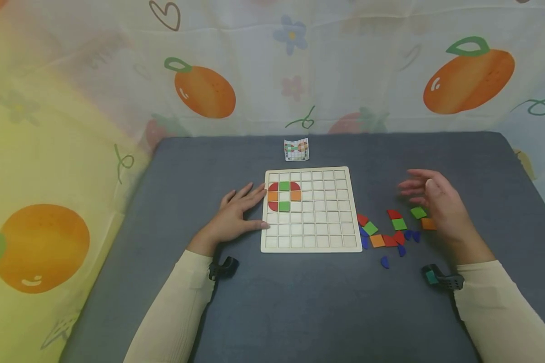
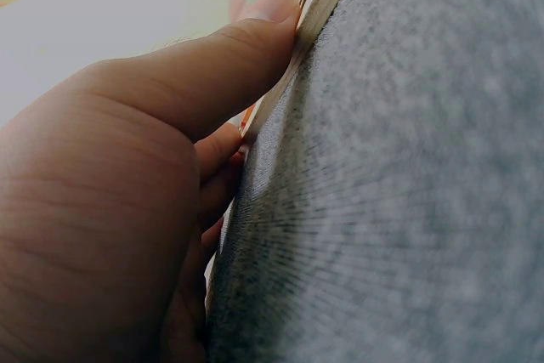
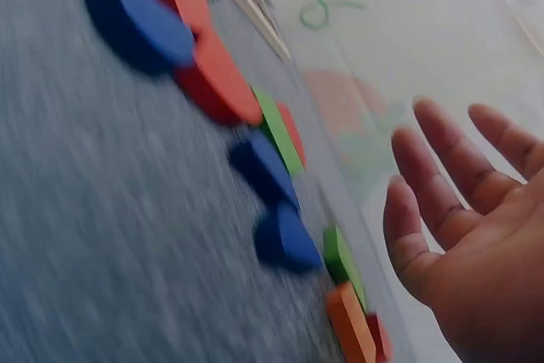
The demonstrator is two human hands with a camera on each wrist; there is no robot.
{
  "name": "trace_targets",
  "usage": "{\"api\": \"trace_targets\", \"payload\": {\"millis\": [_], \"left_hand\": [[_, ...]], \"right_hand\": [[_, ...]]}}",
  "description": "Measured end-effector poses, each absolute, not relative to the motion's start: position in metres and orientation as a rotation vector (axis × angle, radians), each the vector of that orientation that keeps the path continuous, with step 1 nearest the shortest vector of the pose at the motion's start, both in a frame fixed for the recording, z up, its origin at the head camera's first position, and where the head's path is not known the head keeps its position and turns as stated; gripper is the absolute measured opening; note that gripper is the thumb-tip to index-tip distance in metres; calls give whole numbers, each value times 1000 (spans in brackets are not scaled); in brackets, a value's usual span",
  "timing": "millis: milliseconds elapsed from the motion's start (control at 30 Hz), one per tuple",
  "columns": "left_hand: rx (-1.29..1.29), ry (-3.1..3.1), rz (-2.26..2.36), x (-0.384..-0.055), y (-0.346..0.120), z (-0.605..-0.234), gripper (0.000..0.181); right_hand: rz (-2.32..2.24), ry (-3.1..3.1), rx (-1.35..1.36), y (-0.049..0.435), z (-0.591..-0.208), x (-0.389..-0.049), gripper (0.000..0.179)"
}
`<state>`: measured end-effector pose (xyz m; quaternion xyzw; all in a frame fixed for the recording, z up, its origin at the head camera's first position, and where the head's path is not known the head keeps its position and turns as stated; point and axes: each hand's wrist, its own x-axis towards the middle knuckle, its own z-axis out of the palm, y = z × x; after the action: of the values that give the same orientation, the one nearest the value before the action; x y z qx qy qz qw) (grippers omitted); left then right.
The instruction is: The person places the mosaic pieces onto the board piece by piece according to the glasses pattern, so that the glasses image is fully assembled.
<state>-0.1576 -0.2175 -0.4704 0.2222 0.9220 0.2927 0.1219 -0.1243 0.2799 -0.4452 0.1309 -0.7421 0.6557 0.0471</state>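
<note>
A pale wooden grid board (image 1: 318, 235) lies on the table, with several red, green and orange pieces set in its upper left squares. My left hand (image 1: 231, 217) rests at the board's left edge, its thumb and fingertips touching the rim; the left wrist view shows the thumb (image 2: 246, 36) against the wooden side. Over the right side of the table hovers my right hand (image 1: 445, 204), fingers loosely extended and holding nothing. Below and left of it lie loose pieces: a green square (image 1: 398, 224), an orange square (image 1: 377, 241), red ones and small blue ones (image 3: 136, 23).
A small printed card (image 1: 296, 149) with a coloured grid pattern stands behind the board. The dark grey table (image 1: 309, 312) meets a fruit-patterned cloth (image 1: 254, 30) at the back.
</note>
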Motion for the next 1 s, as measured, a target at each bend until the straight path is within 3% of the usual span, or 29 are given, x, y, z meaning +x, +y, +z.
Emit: {"api": "trace_targets", "payload": {"millis": [167, 567, 1000], "left_hand": [[645, 2688, 859, -158, -217, -471, 98], [656, 2694, 864, -158, -218, -471, 99], [639, 2693, 843, -158, -217, -471, 99]], "right_hand": [[1816, -2447, 336, 293, -451, -125, 39], [1354, -3000, 283, 290, -460, -131, 52], [1236, -2989, 426, 285, -462, -131, 22]]}}
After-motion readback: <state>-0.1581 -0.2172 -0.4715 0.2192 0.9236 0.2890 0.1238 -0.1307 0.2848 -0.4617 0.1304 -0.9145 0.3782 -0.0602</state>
